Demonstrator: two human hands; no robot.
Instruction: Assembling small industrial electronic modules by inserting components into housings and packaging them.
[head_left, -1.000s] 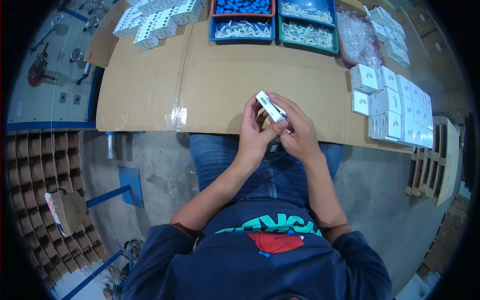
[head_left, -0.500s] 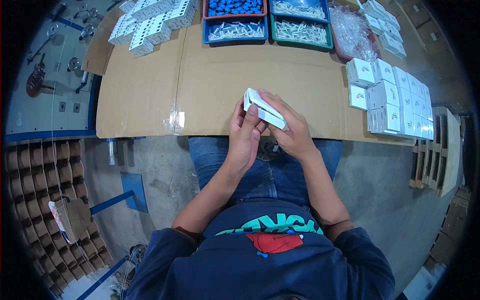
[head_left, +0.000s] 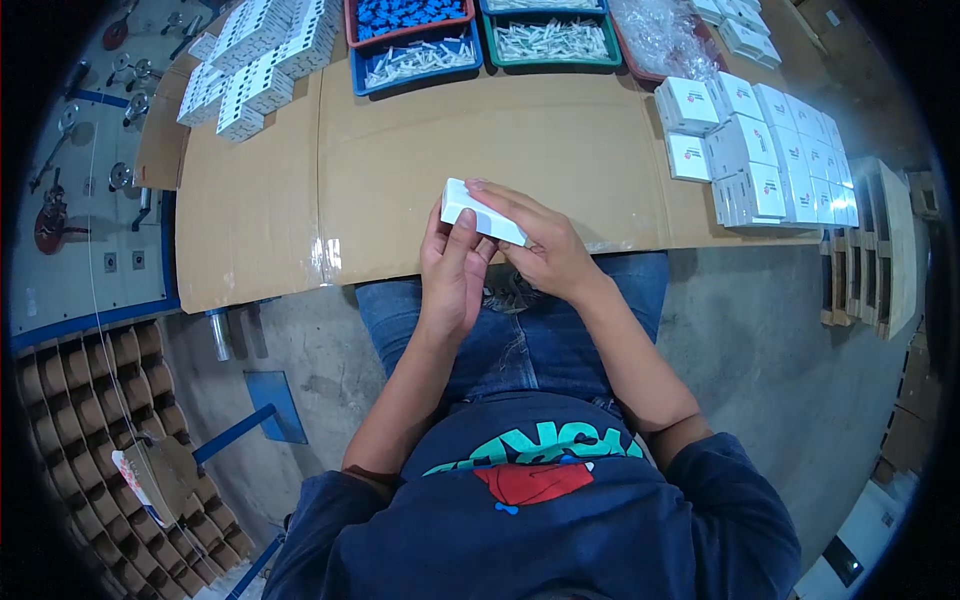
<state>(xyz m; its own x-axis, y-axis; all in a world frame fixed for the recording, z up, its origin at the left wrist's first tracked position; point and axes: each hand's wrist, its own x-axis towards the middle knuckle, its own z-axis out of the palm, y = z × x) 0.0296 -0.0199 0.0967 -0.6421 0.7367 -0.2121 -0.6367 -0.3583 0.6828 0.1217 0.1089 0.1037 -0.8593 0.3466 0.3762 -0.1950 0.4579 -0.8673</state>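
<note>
You have a small, plain white oblong box (head_left: 491,219) between your left hand (head_left: 455,272) and right hand (head_left: 550,250). It slants, left end farther from you.

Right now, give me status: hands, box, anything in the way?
Left hand and right hand both on white box. Box near the cardboard's front edge. No obstruction seen at hands; stacked boxes off right.
</note>
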